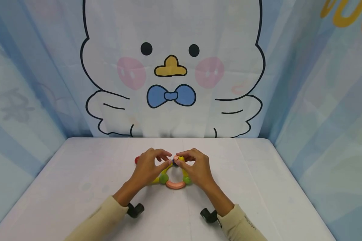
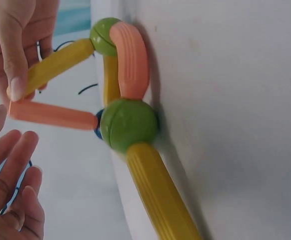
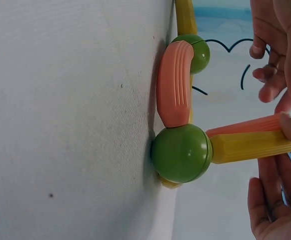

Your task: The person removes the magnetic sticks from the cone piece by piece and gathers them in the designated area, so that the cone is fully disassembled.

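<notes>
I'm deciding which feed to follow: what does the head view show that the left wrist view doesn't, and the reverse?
Only the head view: the red piece, the tan sleeves and the yellow lettering at upper right.
Only the left wrist view: the long side of the straight orange rod.
Both: the curved orange piece between two green balls.

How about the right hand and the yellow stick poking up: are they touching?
Touching. The right wrist view shows it: the thumb of the right hand lies right against the raised end of the yellow stick.
</notes>
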Demonstrator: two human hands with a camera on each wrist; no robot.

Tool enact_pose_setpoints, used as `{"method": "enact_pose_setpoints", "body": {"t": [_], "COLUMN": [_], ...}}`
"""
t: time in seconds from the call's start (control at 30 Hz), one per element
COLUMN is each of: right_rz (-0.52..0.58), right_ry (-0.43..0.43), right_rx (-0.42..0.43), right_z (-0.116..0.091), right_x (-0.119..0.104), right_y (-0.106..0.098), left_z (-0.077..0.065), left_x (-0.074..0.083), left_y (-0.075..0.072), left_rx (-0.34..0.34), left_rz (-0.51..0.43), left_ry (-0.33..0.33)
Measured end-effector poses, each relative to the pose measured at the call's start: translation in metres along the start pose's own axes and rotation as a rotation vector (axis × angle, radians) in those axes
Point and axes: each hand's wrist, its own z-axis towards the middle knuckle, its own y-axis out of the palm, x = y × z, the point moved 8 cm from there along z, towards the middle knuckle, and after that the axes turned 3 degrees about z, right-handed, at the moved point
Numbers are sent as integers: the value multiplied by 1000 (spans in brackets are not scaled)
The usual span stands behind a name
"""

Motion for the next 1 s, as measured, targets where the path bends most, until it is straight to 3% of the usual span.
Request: {"method": "enact_pose_setpoints", "body": {"t": [0.23,0.47,1.0], "right_rz": [2,13,17], "right_ry": [5,-3,23], "right_rx": [-10,-14,-38], "right_z": [0,1,2], "right_x": [2,3,5], "right_y": [0,-4,-7], "left_z": [10,11,-16], "left_x": [0,0,-1], "left_y": [11,14,25], "left_rx": [9,-1,-32], "left_rz": [-65,-58,-35], "left_ry": [-54,-37,-38]}}
